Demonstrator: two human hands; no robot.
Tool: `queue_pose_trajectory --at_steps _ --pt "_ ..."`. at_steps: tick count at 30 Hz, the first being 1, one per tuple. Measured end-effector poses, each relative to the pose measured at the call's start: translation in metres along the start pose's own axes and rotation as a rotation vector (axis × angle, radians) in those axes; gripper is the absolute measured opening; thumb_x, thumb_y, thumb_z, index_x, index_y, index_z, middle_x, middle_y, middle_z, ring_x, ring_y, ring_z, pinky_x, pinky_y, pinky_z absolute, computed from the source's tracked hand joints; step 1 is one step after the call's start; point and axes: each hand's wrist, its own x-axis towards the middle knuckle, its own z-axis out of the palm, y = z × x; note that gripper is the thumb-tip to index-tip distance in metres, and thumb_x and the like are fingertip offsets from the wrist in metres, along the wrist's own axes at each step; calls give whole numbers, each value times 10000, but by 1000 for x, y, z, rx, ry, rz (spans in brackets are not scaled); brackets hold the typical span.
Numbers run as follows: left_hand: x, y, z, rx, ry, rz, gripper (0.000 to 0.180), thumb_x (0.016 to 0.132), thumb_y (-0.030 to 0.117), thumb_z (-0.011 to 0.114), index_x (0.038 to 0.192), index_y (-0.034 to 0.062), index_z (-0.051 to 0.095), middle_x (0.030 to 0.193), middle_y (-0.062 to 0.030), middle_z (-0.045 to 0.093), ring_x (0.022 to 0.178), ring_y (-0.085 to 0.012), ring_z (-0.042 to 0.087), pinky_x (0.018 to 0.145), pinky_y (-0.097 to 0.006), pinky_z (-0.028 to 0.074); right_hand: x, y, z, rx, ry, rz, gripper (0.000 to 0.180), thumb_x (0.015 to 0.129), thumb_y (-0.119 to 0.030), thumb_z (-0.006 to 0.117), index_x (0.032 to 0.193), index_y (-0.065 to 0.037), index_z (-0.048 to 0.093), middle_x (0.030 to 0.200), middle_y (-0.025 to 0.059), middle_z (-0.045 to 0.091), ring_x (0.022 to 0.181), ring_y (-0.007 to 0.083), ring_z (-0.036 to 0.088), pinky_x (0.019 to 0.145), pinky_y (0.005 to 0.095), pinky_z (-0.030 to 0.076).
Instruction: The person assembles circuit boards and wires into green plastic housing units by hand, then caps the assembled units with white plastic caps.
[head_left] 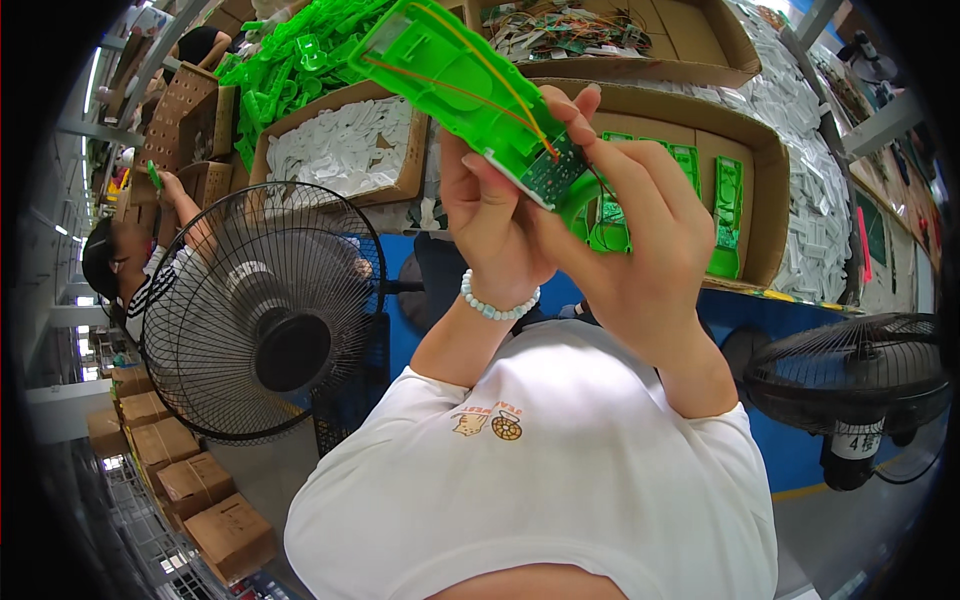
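A long green plastic housing [455, 90] is held up in front of me, tilted, with its hollow inside showing. My left hand [495, 225], a beaded bracelet on its wrist, is closed around its lower part. At that end sits a green circuit board [552, 180], with my right hand [645, 215] gripping its edge between thumb and fingers. Red and yellow wires [520, 105] run from the board along the housing. The right fingertips partly cover the board, so its seating in the housing cannot be made out.
Beyond my hands, a cardboard box [768, 180] holds several green housings. Another box [403, 178] carries white plastic parts, beside a heap of green parts [300, 60]. Farther back, a box [715, 55] contains wired boards. Fans stand left [290, 340] and right [850, 375]. A co-worker [125, 275] is at left.
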Motion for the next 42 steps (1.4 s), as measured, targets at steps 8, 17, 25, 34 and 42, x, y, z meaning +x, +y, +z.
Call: queue_pose_trajectory --at_steps 8,17,25,34,42 --pt "9 16 14 -18 367 -351 444 1055 381 296 1252 25 476 1094 -174 611 908 -289 645 876 -417 527 4 17 -16 24 -53 7 367 642 -117 821 964 -36 665 922 81 640 827 263 614 626 334 499" --pt "3 21 16 -137 442 -512 371 1057 314 323 1142 40 558 999 -105 647 807 -176 644 716 -318 541 14 23 -12 -116 -144 -258 398 623 -114 795 992 -44 666 986 69 629 917 292 587 645 347 517" --pt "1 25 14 -70 459 -518 325 1053 277 366 1137 46 578 999 -59 651 869 -125 641 759 -295 532 14 26 -8 -100 -92 -324 372 623 -121 791 961 -35 661 946 73 636 886 290 590 610 345 517" --pt "-3 34 25 -22 240 -400 512 1033 128 348 1522 99 199 1409 -270 434 1261 -331 509 1038 -413 452 15 25 -12 6 -85 -287 323 614 -68 800 911 -25 681 927 99 651 896 307 612 652 349 517" --pt "-15 34 10 16 135 -326 375 1025 125 411 1391 46 417 1423 -293 407 1261 -320 509 1049 -414 448 16 18 -10 88 -79 -297 312 614 -33 796 909 5 703 921 150 645 885 305 625 647 330 512"
